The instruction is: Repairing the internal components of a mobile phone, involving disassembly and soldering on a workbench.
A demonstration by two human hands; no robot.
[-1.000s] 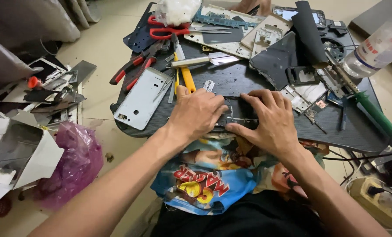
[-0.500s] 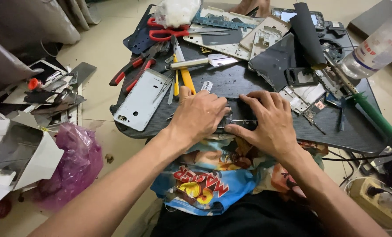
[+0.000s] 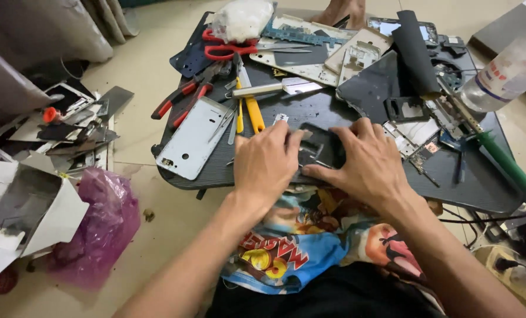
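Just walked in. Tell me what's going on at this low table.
A person sits at a low dark table covered in phone parts and tools. Both bare hands press on a small dark phone piece at the near edge: the left hand covers its left end, the right hand its right. A silver phone back cover lies to the left, with red-handled pliers, red scissors and a yellow-handled tool beyond. A green-handled soldering iron lies at the right.

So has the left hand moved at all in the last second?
No. The left hand sits in the same place beside the yellow-handled tool, pressing the dark phone part with the right hand.
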